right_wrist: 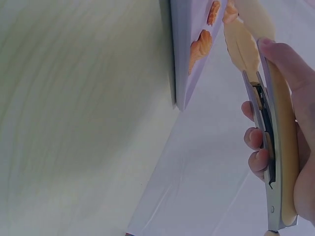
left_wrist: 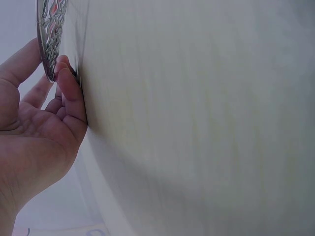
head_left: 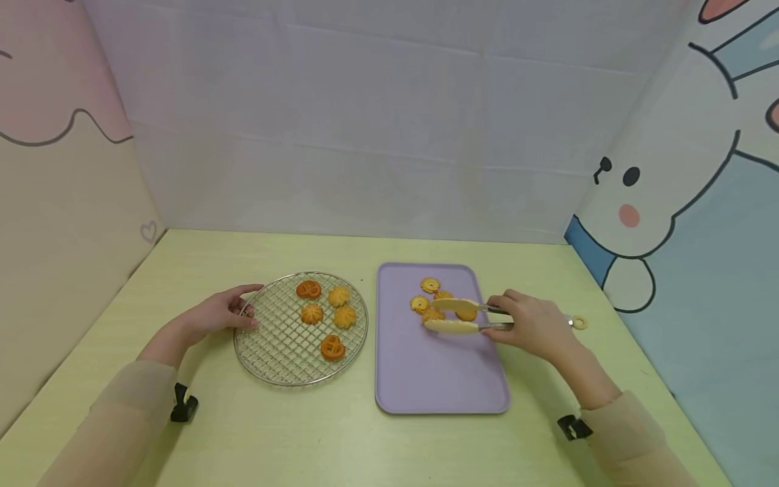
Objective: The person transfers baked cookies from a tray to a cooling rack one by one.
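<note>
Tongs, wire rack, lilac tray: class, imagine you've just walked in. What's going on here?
A person's right hand grips cream-tipped tongs over the biscuits towards the far end of the lilac tray; whether the tongs have hold of one is unclear. Their left hand holds the round wire rack by its edge, to the tray's left. Five biscuits lie on the rack: two darker, pretzel-shaped ones and three round, ridged ones.

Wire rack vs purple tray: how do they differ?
The wire rack is round; the tray is rectangular. The rack is open metallic mesh; the tray has a solid surface. The left hand holds the rack's edge; tongs extend over the tray. Both carry small biscuits.
</note>
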`<state>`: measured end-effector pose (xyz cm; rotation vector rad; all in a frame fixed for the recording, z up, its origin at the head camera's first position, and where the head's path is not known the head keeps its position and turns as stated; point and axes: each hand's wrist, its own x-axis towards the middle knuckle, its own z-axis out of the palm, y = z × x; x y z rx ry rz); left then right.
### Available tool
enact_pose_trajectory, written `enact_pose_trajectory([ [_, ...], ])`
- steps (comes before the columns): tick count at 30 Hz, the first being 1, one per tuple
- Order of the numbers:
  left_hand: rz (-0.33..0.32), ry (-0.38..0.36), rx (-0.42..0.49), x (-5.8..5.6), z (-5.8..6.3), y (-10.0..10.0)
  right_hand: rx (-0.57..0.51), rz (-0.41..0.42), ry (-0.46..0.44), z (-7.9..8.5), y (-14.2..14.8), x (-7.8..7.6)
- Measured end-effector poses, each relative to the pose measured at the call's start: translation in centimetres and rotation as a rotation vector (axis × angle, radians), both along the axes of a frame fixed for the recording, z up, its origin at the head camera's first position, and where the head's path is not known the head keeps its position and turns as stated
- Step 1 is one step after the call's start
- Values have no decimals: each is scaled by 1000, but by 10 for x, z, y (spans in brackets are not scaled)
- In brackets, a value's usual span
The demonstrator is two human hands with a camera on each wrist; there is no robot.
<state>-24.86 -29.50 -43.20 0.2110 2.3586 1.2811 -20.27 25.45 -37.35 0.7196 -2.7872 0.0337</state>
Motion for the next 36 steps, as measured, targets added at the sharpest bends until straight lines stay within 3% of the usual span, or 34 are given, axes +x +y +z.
enact_pose_trajectory([
  [11, 17, -11, -3, -2, -4, -1, -8, 18, 35, 13, -4, 3],
  [36, 15, -6, 3, -3, -4, 0, -81, 106, 205, 38, -28, 9],
])
